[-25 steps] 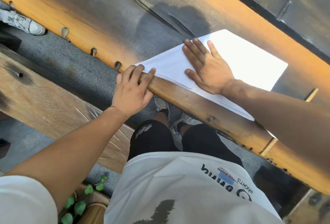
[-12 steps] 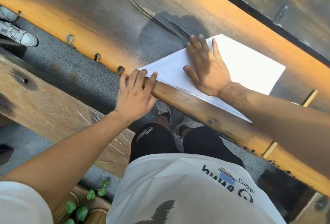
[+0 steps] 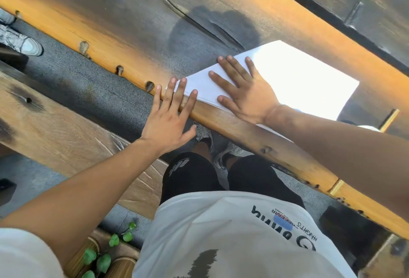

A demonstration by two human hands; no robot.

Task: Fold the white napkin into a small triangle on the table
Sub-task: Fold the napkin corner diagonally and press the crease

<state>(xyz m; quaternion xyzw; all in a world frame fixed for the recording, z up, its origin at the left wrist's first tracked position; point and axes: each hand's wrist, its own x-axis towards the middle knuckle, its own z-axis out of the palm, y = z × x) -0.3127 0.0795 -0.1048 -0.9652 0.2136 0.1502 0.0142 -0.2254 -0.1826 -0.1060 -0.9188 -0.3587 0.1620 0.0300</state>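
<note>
At the near rim of the table (image 3: 232, 120), both hands lie flat with fingers straight and spread; neither pinches anything. The left hand (image 3: 169, 118) has its palm off the rim, over the gap toward the person, and only its fingertips (image 3: 183, 81) reach the napkin (image 3: 298, 83), touching its pointed corner. The right hand (image 3: 245, 90) presses palm-down on the napkin just beyond that corner, thumb near the long folded edge, fingers reaching toward the far edge.

The napkin already forms a triangle, lying flat on the table under the right palm. Its long axis follows the near rim, running from the left fingertips, under the right hand and on beneath the right forearm. Its sharp tip points toward the left hand, and the broad, sunlit part spreads beyond the right hand.

Risks, as I judge them: the long edge sits right along the rim, so any sideways drag from the right palm could slide the layers over the edge and spoil the crease. The left fingertips hold little of the tip; if they lift first, the layers there may spring apart or shift out of line. Pressing unevenly could set a crooked crease. The bright glare hides the far layers, so whether the edges match there I cannot tell.
</note>
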